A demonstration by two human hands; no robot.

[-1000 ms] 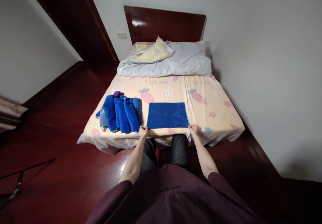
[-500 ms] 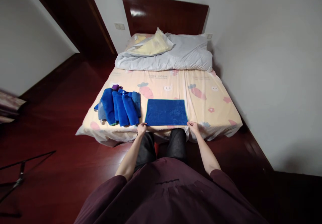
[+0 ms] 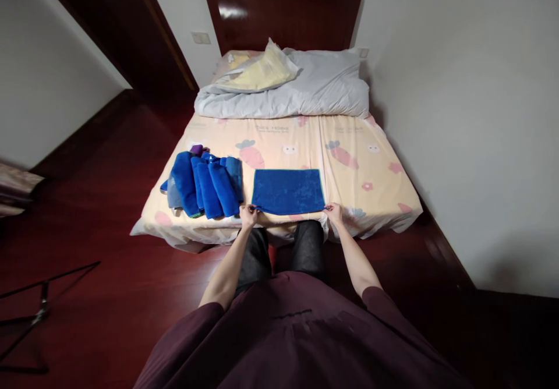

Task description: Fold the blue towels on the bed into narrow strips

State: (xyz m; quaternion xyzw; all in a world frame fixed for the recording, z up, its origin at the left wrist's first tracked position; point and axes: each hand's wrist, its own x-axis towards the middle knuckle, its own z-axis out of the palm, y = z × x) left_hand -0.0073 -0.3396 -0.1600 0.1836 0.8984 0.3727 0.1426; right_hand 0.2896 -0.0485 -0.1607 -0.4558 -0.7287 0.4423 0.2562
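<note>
A blue towel (image 3: 287, 191) with a thin green edge lies spread as a flat rectangle near the foot of the bed. My left hand (image 3: 248, 216) pinches its near left corner, and my right hand (image 3: 334, 212) pinches the near right corner. The towel's near edge is slightly lifted and curled between them, most clearly at the left. Just left of my left hand sits a pile of rolled blue towels (image 3: 212, 188), with a purple one (image 3: 197, 149) and a grey one (image 3: 173, 195) among them.
The bed (image 3: 279, 150) wears a peach sheet printed with carrots. A grey quilt (image 3: 332, 86) and a yellow pillow or cloth (image 3: 266, 71) are heaped by the dark headboard (image 3: 283, 13). A black metal frame (image 3: 41, 304) stands on the red floor at left.
Both hands have moved a little away from me, drawing the towel's near edge up and starting a curl in it. The view has shifted slightly.
</note>
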